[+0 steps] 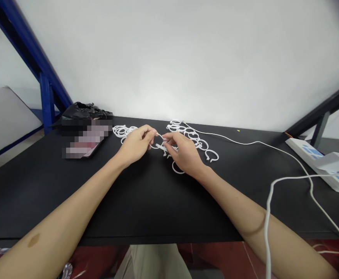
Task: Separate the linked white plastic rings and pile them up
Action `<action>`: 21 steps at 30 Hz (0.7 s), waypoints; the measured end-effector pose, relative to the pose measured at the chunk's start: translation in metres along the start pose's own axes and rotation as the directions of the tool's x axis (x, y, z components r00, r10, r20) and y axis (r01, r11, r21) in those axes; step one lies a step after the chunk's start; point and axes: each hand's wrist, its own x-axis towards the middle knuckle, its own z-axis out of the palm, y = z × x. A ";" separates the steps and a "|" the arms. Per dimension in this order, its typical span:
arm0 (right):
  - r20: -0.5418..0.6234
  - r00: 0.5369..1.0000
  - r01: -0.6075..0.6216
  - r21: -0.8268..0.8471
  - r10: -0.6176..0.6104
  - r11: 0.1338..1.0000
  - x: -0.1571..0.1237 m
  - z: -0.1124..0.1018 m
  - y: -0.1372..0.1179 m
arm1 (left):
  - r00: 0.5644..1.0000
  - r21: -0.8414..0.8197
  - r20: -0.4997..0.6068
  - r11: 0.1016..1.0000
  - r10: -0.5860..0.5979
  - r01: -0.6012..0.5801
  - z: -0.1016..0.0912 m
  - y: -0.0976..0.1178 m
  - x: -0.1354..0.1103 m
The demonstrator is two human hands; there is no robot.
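Note:
Close together over the middle of the black tabletop, both my hands pinch at a white plastic curtain ring [155, 147]. My left hand [136, 144] grips its left side between thumb and fingertips. On the opposite side, the thumb and fingers of my right hand [186, 152] are closed on the ring near its ends; the fingertips partly hide it. A bunch of white rings [119, 131] lies just beyond my left hand. More rings, with open, knobbed ends, are spread behind and beside my right hand, including a separate ring [212, 155] at the right.
On the left lie a phone-like flat object [92, 149], partly blurred out, and a crumpled black plastic bag [82, 110]. A white cable [269, 217] runs across the right side, passing over my right forearm. A white-and-blue box [314, 155] sits at the right edge.

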 end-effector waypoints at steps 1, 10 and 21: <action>-0.016 1.000 -0.007 0.000 0.007 1.000 0.000 0.000 0.000 | 1.000 -0.021 0.003 1.000 -0.006 0.006 0.000 0.001 -0.001; -0.031 0.993 -0.115 0.051 0.117 0.992 0.000 0.000 -0.001 | 0.997 -0.081 0.037 0.995 -0.061 0.064 0.000 0.001 0.001; 0.042 0.981 -0.192 0.078 0.189 0.978 -0.002 0.002 -0.002 | 0.992 -0.048 -0.093 0.996 -0.083 0.079 -0.001 -0.005 0.003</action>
